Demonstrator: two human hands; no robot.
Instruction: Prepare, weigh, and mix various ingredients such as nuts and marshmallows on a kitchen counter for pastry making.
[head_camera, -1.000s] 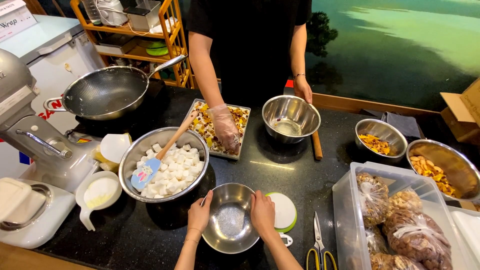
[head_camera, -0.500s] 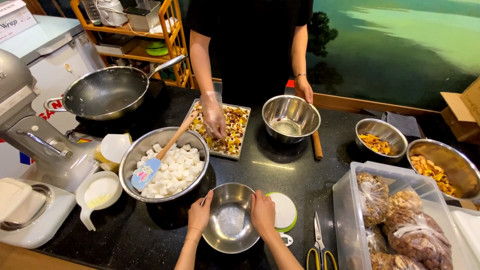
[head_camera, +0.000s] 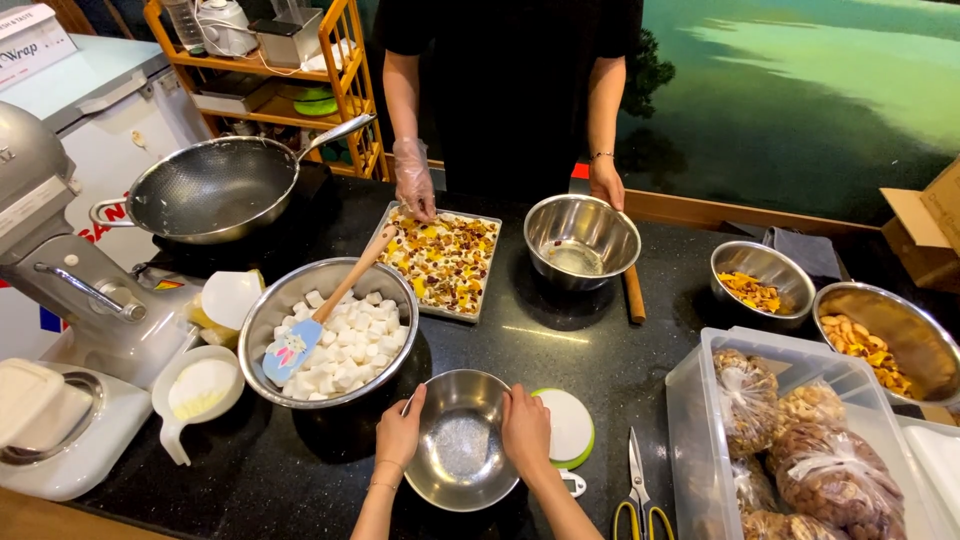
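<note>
A small steel bowl (head_camera: 462, 452) stands on the black worktop (head_camera: 560, 335) at the near edge, seemingly empty with a pale sheen at its bottom, and the person's two hands grip its rim: the left hand (head_camera: 400, 432) curls over the left side, the right hand (head_camera: 526, 430) over the right side, fingers closed on the metal. Just right of the bowl, partly under the right hand, lies a round white lid with a green edge (head_camera: 568, 425), and further right a pair of scissors (head_camera: 638, 490). Just beyond the bowl on the left sits a large steel bowl of white cubes (head_camera: 330, 335) with a spatula (head_camera: 310, 325) leaning in it. Behind that a tray of mixed dried fruit and nuts (head_camera: 442, 258) lies flat, where a co-worker's gloved hand (head_camera: 413, 180) touches its far edge; the co-worker's other hand (head_camera: 606, 185) rests on the rim of another steel bowl (head_camera: 582, 238). A wok (head_camera: 215, 188) stands at far left, and a clear box of bagged nuts (head_camera: 790, 440) at near right
</note>
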